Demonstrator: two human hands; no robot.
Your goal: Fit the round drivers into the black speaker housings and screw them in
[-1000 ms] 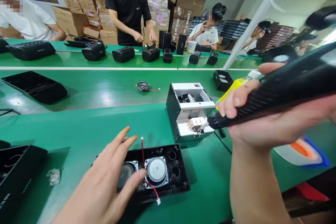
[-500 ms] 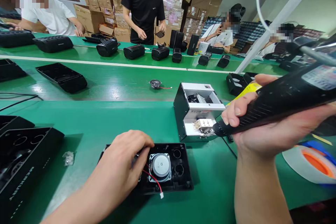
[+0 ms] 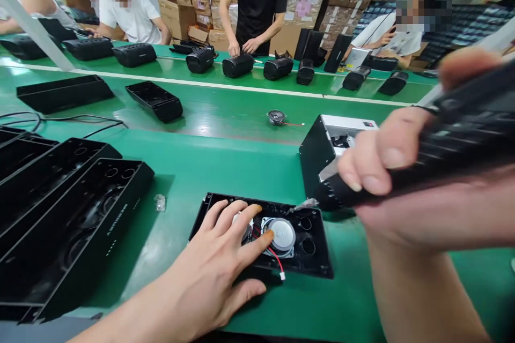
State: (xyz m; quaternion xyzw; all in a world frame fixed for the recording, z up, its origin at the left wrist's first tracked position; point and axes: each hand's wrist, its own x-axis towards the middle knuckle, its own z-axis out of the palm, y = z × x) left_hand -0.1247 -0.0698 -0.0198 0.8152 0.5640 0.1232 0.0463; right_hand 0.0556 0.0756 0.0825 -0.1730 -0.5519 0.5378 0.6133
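My right hand (image 3: 386,171) is wrapped round a black electric screwdriver (image 3: 475,128), its clear-wrapped bit slanting down to the upper inside of a black speaker housing (image 3: 322,265). The housing lies open side up on the green mat. Inside sits a round speaker driver (image 3: 282,236) with a silver back; a red wire (image 3: 277,261) ends in a white plug over the front rim. My left hand (image 3: 229,246) spreads its fingers over the housing, a fingertip touching the driver. A second driver is partly hidden beneath those fingers.
A screw feeder box (image 3: 317,155) stands behind the screwdriver. Several open black housings (image 3: 100,225) line the left side, near a small clear plastic bag (image 3: 160,202). A loose driver (image 3: 277,117) lies on the green belt (image 3: 225,118). People work across the line.
The screwdriver bit has moved from the screw feeder to the housing. My left hand has gone from pinching at the housing's far edge to lying spread over the drivers. The view has shifted.
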